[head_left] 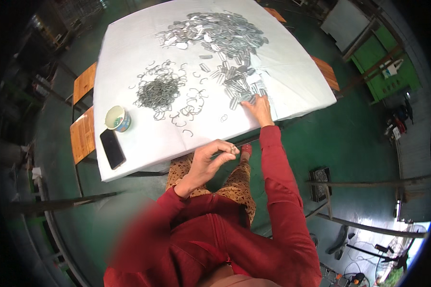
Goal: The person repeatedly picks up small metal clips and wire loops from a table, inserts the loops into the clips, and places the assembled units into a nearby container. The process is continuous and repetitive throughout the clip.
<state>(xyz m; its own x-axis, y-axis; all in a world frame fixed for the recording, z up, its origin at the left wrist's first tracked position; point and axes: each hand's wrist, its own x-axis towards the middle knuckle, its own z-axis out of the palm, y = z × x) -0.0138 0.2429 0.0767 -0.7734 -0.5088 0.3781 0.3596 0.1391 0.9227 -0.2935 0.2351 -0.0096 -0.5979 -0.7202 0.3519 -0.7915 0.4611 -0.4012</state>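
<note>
My left hand is closed in front of the table's near edge, thumb and fingertips pressed together. What it holds, if anything, is too small to make out. Over the near end of a heap of flat grey metal pieces, my right hand reaches with thumb and fingers apart, fingertips touching the pieces. Left of that heap lies a tangled pile of thin curved metal rings, with several loose ones scattered around it. Two small rings lie by themselves near the front edge.
A white-covered table carries everything. At its left edge stand a cup and a dark phone. A larger heap of metal pieces spreads at the back. Wooden stools flank the table; a black crate sits on the floor at right.
</note>
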